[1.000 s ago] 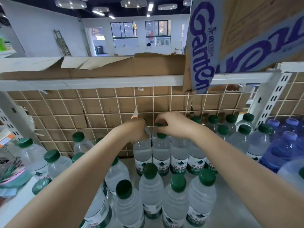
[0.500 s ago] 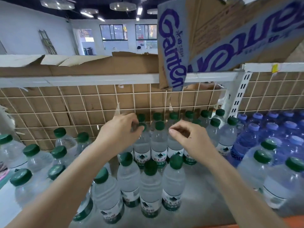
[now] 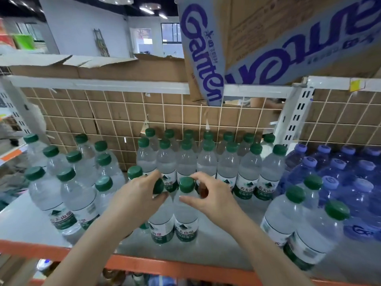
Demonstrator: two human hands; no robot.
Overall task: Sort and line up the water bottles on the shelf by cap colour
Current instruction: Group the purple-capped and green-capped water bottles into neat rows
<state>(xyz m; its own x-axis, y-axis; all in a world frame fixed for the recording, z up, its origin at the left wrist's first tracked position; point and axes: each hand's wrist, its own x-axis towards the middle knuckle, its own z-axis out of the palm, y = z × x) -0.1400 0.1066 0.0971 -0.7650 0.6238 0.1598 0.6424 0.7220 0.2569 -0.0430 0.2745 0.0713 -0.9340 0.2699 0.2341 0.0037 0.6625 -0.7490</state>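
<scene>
1. A white metal shelf [image 3: 31, 219] with an orange front lip holds many water bottles; a wire grid backed with cardboard forms its rear wall.
2. Above the shelf, a cardboard box [image 3: 268, 38] with purple lettering tilts over the top rail.
3. At the shelf's right end stand blue-tinted bottles with pale purple caps [image 3: 338, 178].
4. Along the shelf's back wall, green-capped bottles [image 3: 208, 162] stand in two straight rows; more stand loosely at the shelf's left end and near its right front.
5. At the shelf's front centre, two green-capped bottles stand upright, touching side by side.
6. The left hand [image 3: 140, 195] wraps its curled fingers round the neck of the left bottle [image 3: 161, 226] (its cap peeks past the fingertips).
7. The right hand [image 3: 214, 197] grips the right bottle [image 3: 186, 219] just below its cap, thumb and fingers curled round the neck.
</scene>
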